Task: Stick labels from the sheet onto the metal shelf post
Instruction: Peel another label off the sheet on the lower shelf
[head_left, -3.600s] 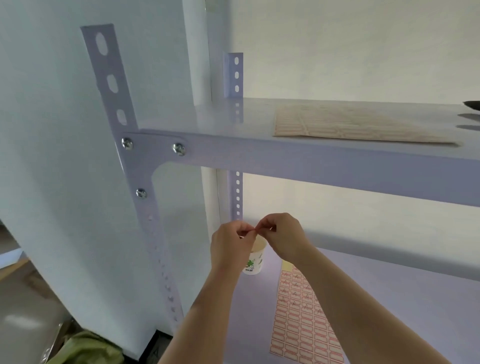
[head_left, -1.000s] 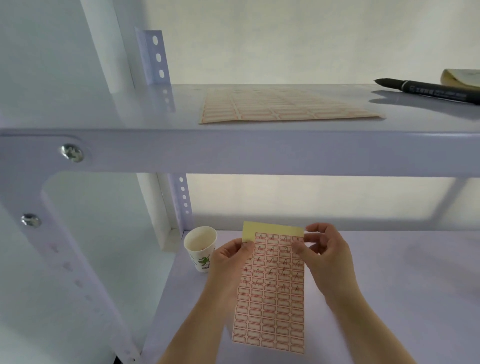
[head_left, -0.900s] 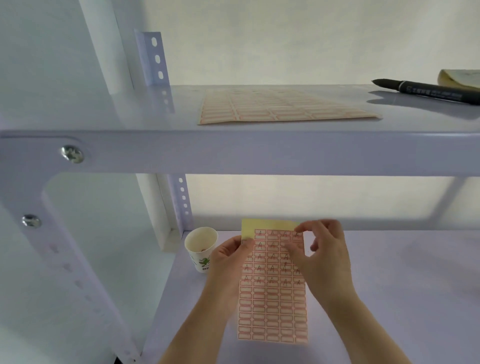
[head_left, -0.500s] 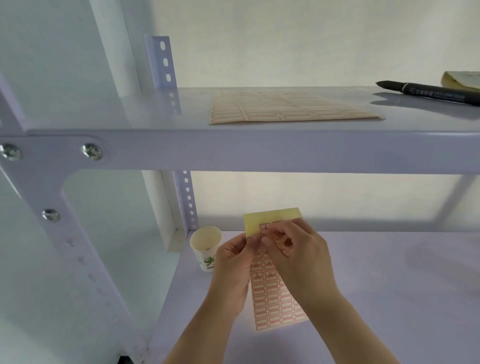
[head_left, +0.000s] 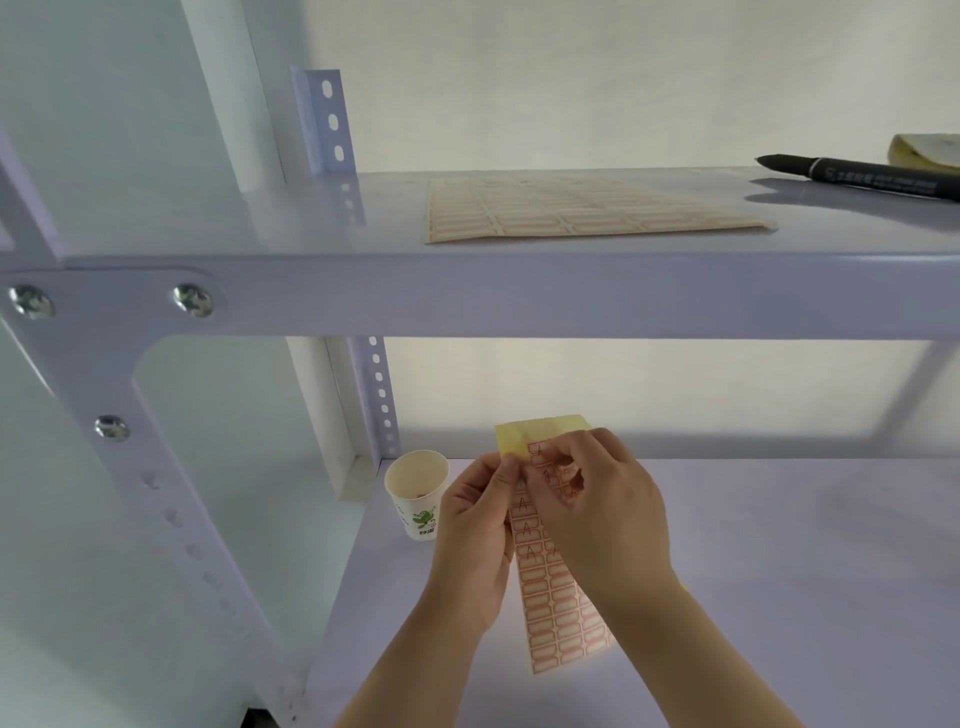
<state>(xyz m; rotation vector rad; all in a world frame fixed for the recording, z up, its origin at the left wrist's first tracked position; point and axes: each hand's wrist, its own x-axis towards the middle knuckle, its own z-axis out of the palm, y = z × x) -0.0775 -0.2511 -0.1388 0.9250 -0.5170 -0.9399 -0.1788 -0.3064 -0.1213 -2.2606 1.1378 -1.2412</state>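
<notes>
Peeling a label from the sheet (head_left: 558, 618) is the step judged to be in hand. Left hand (head_left: 475, 540) pinches the sheet's left edge near its top, thumb in front, and holds it raised and roughly upright above the lower shelf (head_left: 779, 571), toward that shelf's left end. Right hand (head_left: 597, 514) is curled over the upper rows, fingertips (head_left: 540, 467) drawn close together on the printed face; whether a label has come free between them cannot be told, since the fingers cover the spot. Several labels in the upper rows carry a handwritten "A"; lower rows are blank. A bare yellow strip of backing shows at the sheet's top edge.

Pose: both forearms rise from the bottom edge of the view and converge at the sheet, wrists roughly straight, palms turned partly toward each other. Neither hand touches the shelf.

Next move, as a judgement: lift one label clear by a corner without creasing it, carry it leftward to the metal shelf post, either the rear post (head_left: 376, 395) at the lower shelf's back left corner or the front post (head_left: 156, 467) at its front left corner, and press it flat between the punched holes.

Also shown: paper cup (head_left: 417, 493) standing just beside the rear post; second label sheet (head_left: 582, 213) lying flat on the upper shelf (head_left: 311, 223); black marker (head_left: 862, 176) near that shelf's right end.
</notes>
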